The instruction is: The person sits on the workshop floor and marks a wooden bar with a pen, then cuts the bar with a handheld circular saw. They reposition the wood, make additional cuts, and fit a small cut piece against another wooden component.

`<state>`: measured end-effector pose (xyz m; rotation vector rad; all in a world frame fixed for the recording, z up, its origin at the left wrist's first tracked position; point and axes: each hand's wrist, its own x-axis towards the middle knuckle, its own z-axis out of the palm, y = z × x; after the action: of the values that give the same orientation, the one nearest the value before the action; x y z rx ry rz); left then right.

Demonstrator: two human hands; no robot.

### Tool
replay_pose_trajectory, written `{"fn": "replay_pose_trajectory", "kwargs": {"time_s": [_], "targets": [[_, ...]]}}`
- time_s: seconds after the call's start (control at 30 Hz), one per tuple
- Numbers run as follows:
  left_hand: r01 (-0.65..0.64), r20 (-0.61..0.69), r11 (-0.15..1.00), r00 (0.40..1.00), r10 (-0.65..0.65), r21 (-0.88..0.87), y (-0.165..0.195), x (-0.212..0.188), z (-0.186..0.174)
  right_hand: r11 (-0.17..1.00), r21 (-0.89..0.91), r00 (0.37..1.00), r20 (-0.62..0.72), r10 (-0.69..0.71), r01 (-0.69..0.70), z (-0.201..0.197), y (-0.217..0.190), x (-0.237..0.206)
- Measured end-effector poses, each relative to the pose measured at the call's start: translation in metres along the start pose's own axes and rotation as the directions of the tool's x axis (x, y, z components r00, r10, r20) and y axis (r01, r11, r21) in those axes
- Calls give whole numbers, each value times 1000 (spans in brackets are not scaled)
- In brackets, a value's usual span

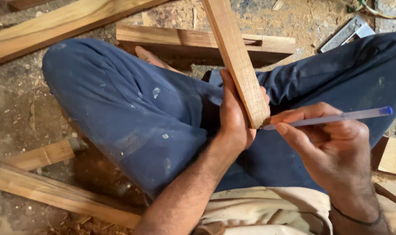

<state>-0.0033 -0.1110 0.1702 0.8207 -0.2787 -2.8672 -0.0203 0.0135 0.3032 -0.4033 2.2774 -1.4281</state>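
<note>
My left hand [233, 114] grips the near end of a long wooden slat [235, 56] that slopes up and away over my lap. My right hand [332, 148] holds a clear pen with a blue cap [337, 117], its tip touching the slat's near end by my left fingers. I sit cross-legged in dark blue trousers [119, 104], and the slat rests against my leg.
A thick wooden block [185, 41] lies on the sawdust-covered floor behind my knees. A long plank [54, 26] runs across the upper left, and more slats [54, 193] lie at the lower left. A metal tool [346, 32] sits at the upper right, wood pieces [391, 156] at the right.
</note>
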Motion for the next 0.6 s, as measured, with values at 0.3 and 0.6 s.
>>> {"fn": "replay_pose_trajectory", "kwargs": {"time_s": [0.3,0.6], "targets": [[-18,87,998,996,23,-56,-3,1,-1,996,-86,1000,-24,6,-8,0,-6,-1],[-5,-4,1000,1000,4,-20,-4,-1,-2,997,60,999,-7,-43,43,1,1,6]]}}
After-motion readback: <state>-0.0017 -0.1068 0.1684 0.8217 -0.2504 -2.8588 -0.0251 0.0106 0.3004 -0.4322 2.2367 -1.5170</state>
